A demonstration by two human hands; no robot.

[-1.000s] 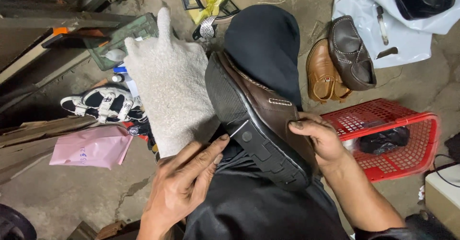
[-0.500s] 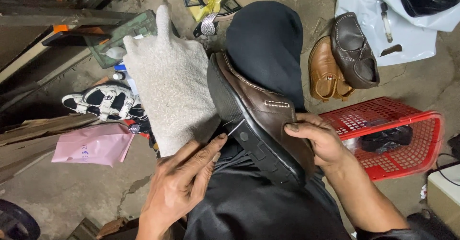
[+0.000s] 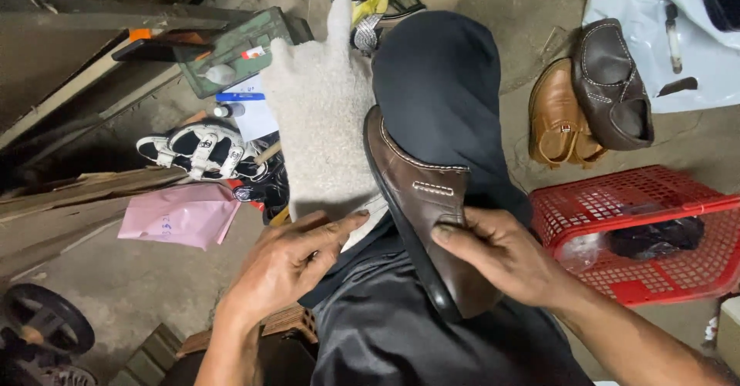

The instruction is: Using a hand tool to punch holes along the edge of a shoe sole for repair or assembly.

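Head view, brown shoe [image 3: 420, 201] on lap, right hand [image 3: 505, 255] gripping

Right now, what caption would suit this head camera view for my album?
Right hand steadies a brown shoe on the lap while the left hand rests beside a woolly cloth.

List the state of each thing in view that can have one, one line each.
Brown shoe: on its side on the lap, gripped.
Right hand: shut on the shoe's upper.
Left hand: fingers resting on the grey cloth.
Red basket: open, a dark item inside.
Two brown shoes: on the floor, one overlapping the other.
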